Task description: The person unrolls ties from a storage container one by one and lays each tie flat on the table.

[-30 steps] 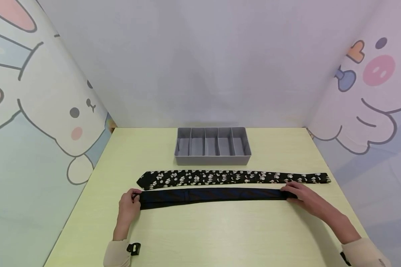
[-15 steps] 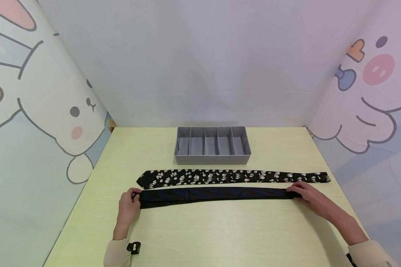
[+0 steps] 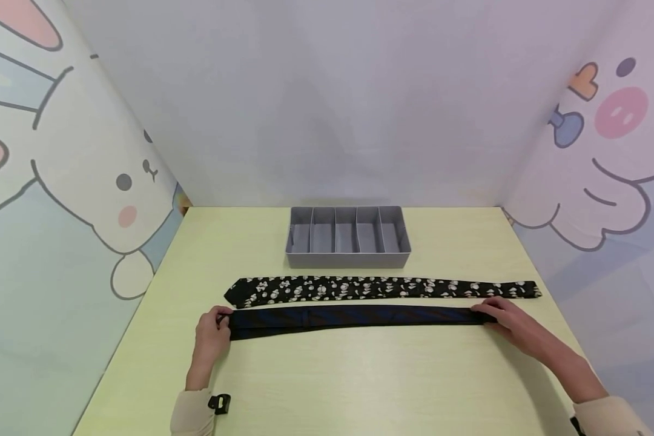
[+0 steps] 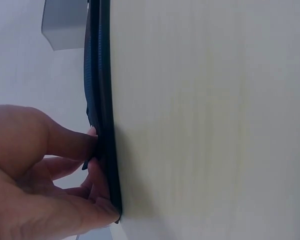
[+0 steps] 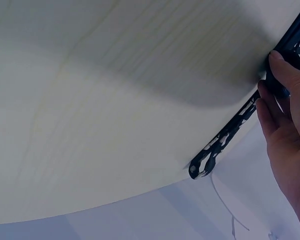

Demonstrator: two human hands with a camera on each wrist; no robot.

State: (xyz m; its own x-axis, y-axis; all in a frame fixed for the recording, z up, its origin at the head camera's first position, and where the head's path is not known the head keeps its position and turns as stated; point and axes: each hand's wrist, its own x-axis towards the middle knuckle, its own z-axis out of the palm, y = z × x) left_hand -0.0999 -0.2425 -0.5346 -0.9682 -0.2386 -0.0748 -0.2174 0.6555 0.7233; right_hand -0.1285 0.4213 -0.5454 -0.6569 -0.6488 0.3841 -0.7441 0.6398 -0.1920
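Observation:
A dark navy striped necktie (image 3: pixel 370 316), folded lengthwise, lies straight across the table. My left hand (image 3: pixel 211 338) pinches its wide left end between thumb and fingers; the left wrist view shows that hand (image 4: pixel 45 180) on the layered edges of the dark tie (image 4: pixel 99 70). At the narrow right end, my right hand (image 3: pixel 515 327) grips the same tie, and in the right wrist view the thumb and fingers of the hand (image 5: pixel 290 115) close on a dark folded bit of it. Just behind lies a black necktie with a white floral-like print (image 3: pixel 349 288), also folded and straight.
A grey tray with several narrow compartments (image 3: pixel 347 261) stands at the back middle of the pale wooden table (image 3: pixel 370 381). Curtain-like walls with cartoon animals (image 3: pixel 616 175) enclose the table on the left and right, with a plain one behind.
My right hand has moved slightly to the right with the narrow end of the navy tie. The left hand stays in place on the wide end.

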